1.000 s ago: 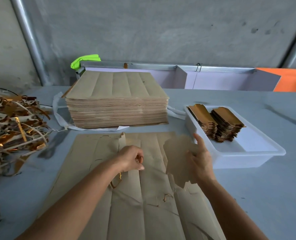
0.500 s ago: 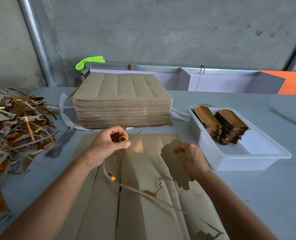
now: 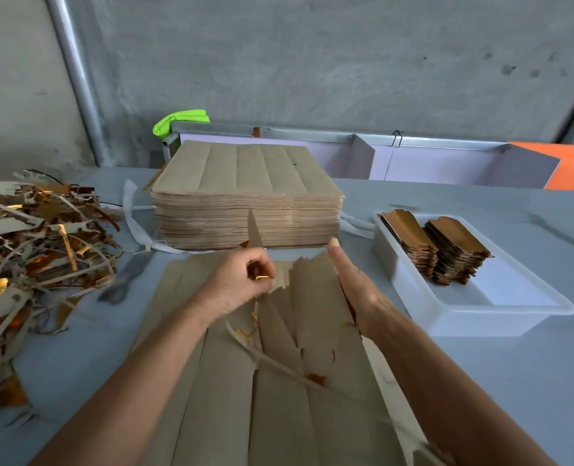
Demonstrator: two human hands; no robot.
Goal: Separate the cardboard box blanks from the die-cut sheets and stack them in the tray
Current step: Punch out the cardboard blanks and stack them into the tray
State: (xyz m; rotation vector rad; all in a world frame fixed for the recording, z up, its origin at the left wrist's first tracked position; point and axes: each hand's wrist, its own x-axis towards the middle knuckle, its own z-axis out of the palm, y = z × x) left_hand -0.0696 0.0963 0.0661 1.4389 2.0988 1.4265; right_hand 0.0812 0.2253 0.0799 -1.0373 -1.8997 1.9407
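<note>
Since half a second ago my right hand point(image 3: 363, 290) is flattening out: where it was curled around a loose blank, it is now lying straight along the right edge of the blank point(image 3: 315, 297), thumb pointing away from me, steadying the piece more than gripping it. My left hand point(image 3: 241, 280) is pulling farther up and away, and its fingers point(image 3: 262, 269) are pinching a narrow waste strip point(image 3: 254, 230) that is now standing up in front of the big stack. I am judging that the trim is tearing free and this blank is close to coming loose.

Going from largest down: the grey worktop point(image 3: 480, 381) is carrying everything. Beyond my fingers, the tall stack of die-cut sheets point(image 3: 245, 196) is waiting, so I am reckoning most of the job remains. Under and toward me from both hands, the working sheet point(image 3: 231, 415) is lying partly split into long panels. Well to the left of my left fingers, the scrap pile point(image 3: 36, 250) is spreading out. To the right of my right fingers, near but apart, the white tray point(image 3: 500, 314) is holding two short stacks of finished blanks point(image 3: 443, 247) at its far end.

Next I am expecting to drop the strip leftward and carry the blank right to the tray.
</note>
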